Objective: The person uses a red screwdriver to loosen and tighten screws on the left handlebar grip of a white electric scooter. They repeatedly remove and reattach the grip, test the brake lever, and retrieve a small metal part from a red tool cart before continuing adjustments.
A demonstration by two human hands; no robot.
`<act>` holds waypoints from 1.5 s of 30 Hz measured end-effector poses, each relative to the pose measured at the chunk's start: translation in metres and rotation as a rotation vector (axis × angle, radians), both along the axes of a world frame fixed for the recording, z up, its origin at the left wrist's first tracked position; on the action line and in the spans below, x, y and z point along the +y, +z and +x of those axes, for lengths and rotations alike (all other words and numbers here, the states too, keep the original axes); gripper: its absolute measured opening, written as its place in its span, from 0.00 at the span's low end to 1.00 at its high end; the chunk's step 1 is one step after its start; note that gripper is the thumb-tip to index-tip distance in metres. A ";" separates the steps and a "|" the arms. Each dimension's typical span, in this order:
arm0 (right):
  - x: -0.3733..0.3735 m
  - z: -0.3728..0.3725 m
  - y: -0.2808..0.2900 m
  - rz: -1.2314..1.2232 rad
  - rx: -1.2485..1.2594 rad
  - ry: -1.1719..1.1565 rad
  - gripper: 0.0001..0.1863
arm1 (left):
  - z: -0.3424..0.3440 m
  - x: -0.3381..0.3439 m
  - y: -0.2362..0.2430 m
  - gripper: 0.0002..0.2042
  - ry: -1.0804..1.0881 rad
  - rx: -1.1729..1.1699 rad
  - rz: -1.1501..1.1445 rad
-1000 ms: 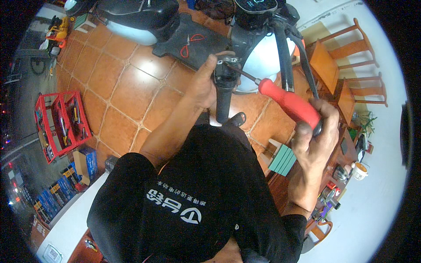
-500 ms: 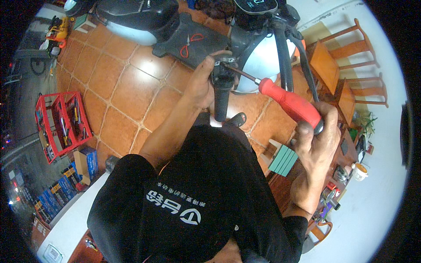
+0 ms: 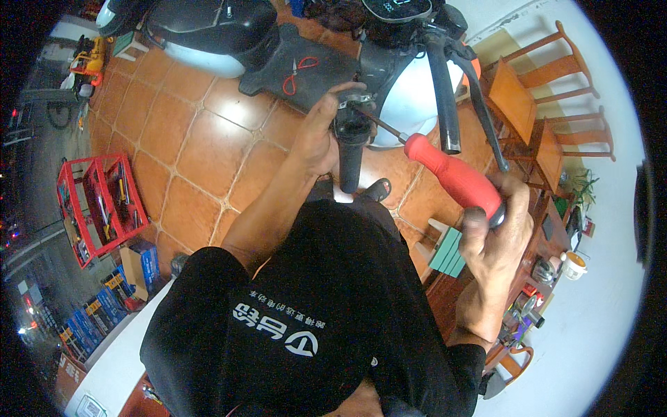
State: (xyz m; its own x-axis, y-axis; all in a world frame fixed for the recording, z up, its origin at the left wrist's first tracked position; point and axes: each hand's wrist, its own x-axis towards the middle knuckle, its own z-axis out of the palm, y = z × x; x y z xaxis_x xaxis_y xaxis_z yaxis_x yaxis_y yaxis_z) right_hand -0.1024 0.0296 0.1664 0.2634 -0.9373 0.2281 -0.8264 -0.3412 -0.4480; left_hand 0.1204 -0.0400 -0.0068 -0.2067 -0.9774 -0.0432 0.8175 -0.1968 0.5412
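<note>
My left hand (image 3: 319, 139) is closed around a black handlebar grip (image 3: 352, 163) with a rounded housing and a metal clamp at its upper end. The ribbed tube of the grip points down toward me. In my right hand (image 3: 497, 233) is a screwdriver (image 3: 451, 170) with a thick red handle, its butt between thumb and fingers. Its thin shaft slants up and left to the housing; the tip is hidden at the housing's edge. Behind them stands an electric scooter with a white front panel (image 3: 417, 104), a black handlebar tube (image 3: 442, 97) and a brake lever (image 3: 483, 108).
Red-handled scissors (image 3: 294, 76) lie on the scooter's dark footboard (image 3: 267, 66). A red tool tray (image 3: 104, 208) and blue boxes (image 3: 94, 313) are at left. Wooden chairs (image 3: 542, 97) line the right wall, with a green stool (image 3: 447, 251) nearer. Tiled floor (image 3: 215, 146) lies below.
My right hand and the screwdriver handle have shifted slightly left and down, so the shaft slopes more steeply. The left hand still holds the grip. The whole view has tilted a little.
</note>
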 end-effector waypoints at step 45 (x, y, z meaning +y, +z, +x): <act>0.015 0.019 -0.017 -0.071 -0.078 0.062 0.25 | 0.014 -0.003 -0.018 0.30 -0.085 -0.107 -0.005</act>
